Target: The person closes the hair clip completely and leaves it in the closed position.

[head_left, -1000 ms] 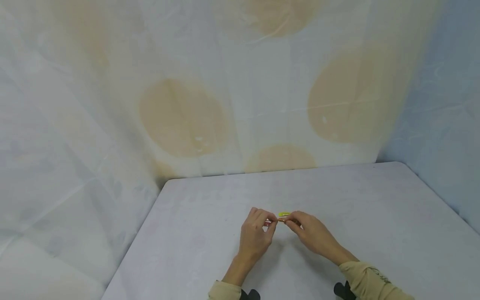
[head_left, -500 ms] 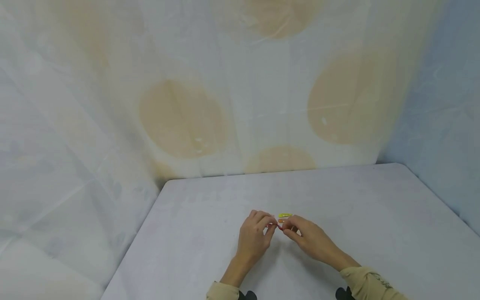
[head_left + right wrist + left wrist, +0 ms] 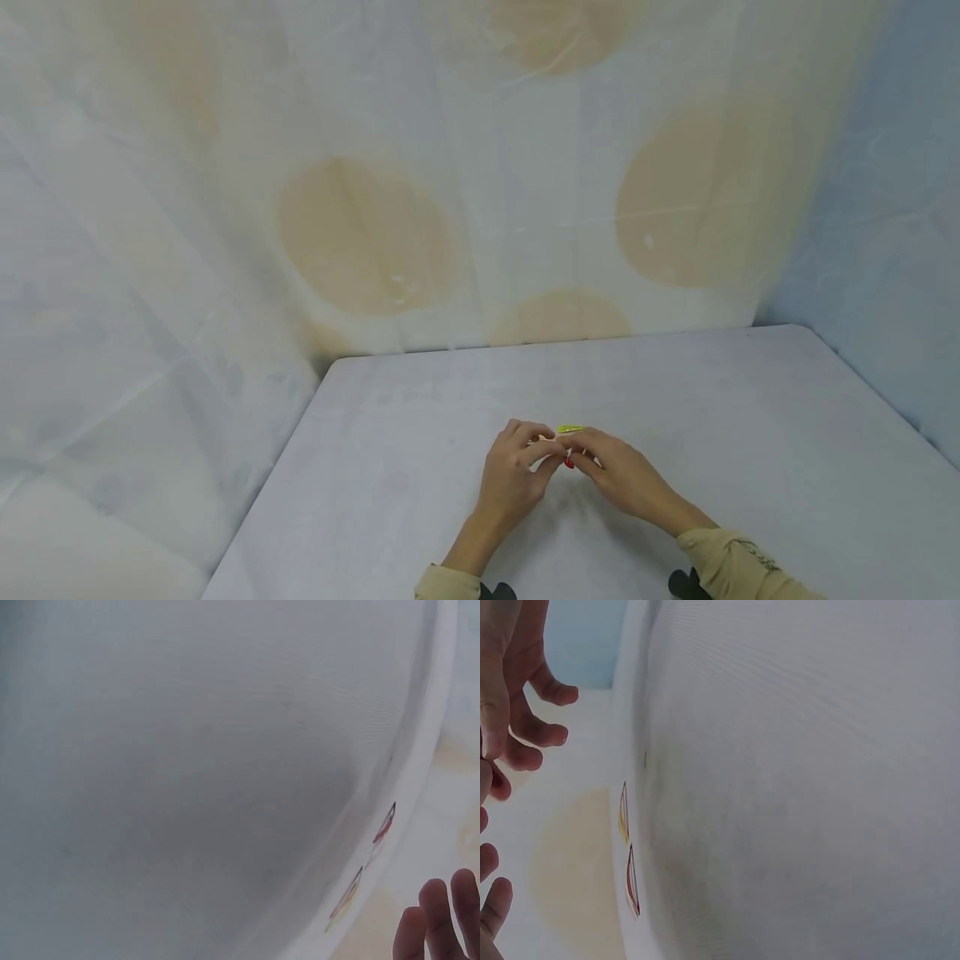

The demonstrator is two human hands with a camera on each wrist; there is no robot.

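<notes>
I see a pale grey table [image 3: 750,433] filling the lower part of the head view, backed by a draped white cloth with big tan circles [image 3: 367,237]. Both of my hands meet near the middle of the table, close to its near half, with beige sleeves [image 3: 738,562] showing at the wrists.

My left hand [image 3: 513,479] has its fingers [image 3: 547,450] curled inward, thumb and fingertips brought together against the right hand's fingertips. My right hand [image 3: 622,475] mirrors it, fingers bent and bunched toward the same spot. Between the two sets of fingertips I see a small red piece [image 3: 569,462], pinched where the hands touch; it is too small for me to tell which hand actually bears it, or what it is beyond a thin red object.

Just beyond the hands, lying flat on the table, is a small yellow-green hair clip [image 3: 570,429], slender and pointed, touching neither hand as far as I can tell.

In the left wrist view I see two slim, leaf-shaped snap clips lying end to end on the table, a yellowish clip [image 3: 622,814] and a red clip [image 3: 632,881], with curled fingertips [image 3: 525,735] at the frame's edge. The right wrist view shows the same pair.
</notes>
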